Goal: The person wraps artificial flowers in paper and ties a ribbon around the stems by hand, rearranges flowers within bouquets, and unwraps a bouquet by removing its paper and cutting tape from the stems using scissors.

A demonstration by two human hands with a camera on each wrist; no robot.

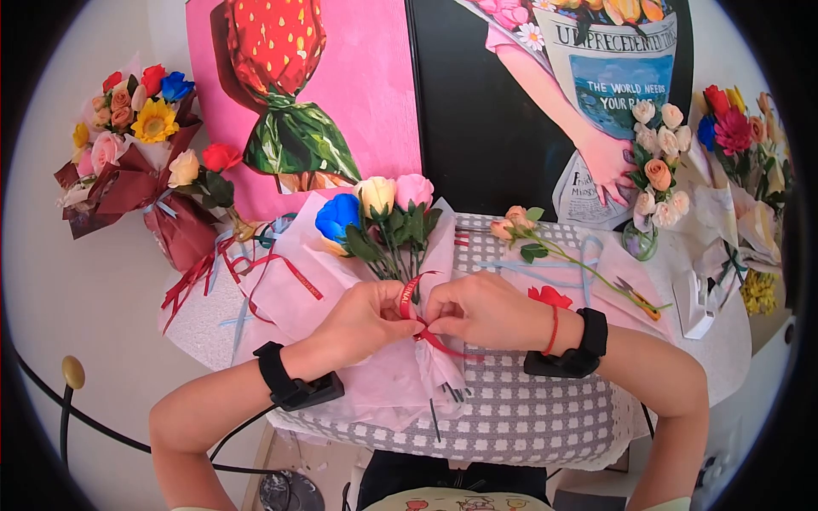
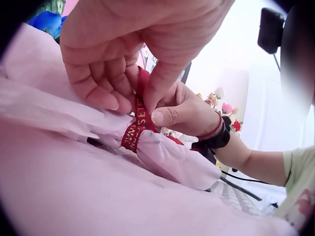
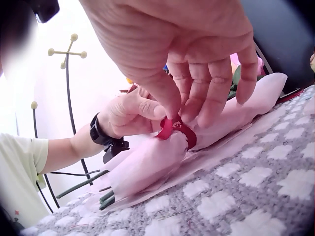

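A bouquet wrapped in pale pink paper (image 1: 388, 404) lies before me, with a blue rose (image 1: 338, 218), a cream rose (image 1: 376, 196) and a pink rose (image 1: 415, 190) at its top. Dark red ribbon (image 2: 130, 138) with printed lettering circles the gathered paper at its waist. My left hand (image 1: 362, 317) pinches the ribbon between thumb and fingers. Close beside it, my right hand (image 1: 494, 311) pinches the ribbon at the same spot, its thumb and index finger together over the band (image 3: 184, 133). Green stem ends (image 3: 107, 199) stick out below the paper.
A checked grey and white cloth (image 1: 545, 409) covers the table. At right lie a long-stemmed rose (image 1: 579, 266), orange-handled scissors (image 1: 645, 305) and a white tape dispenser (image 1: 694, 307). A wrapped bouquet (image 1: 175, 221) stands left; a glass vase (image 1: 639, 243) is back right. Painted panels (image 1: 383, 102) stand behind.
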